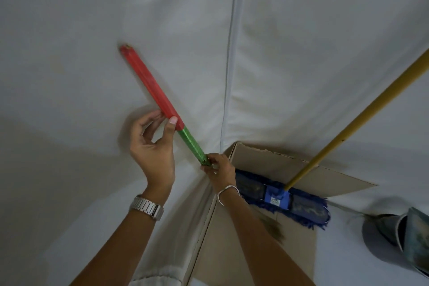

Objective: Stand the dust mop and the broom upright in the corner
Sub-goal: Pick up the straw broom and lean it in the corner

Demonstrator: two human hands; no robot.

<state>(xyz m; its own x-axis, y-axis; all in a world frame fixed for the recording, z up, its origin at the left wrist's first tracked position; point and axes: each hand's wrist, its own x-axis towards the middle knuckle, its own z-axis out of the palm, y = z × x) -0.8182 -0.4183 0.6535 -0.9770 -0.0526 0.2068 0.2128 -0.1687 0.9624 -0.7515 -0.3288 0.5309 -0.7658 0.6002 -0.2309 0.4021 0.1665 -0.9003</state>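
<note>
Pinching slim, glossy red-and-green broom [151,87], both hands [152,153] [219,173].

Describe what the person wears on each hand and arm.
Bare hands, no gloves, no sleeves over the forearms. The left hand has a silver metal link-bracelet watch at the wrist; the right hand a thin plain silver bangle.

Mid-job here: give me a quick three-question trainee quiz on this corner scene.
1. True or false: the dust mop has a red and green handle.
2. Which one holds the broom handle lower down? A: left grip. B: right grip.
3. Fill in: the dust mop's blue head sits on brown ____.
Key: 1 false, it is yellow; 2 B; 3 cardboard.
</note>
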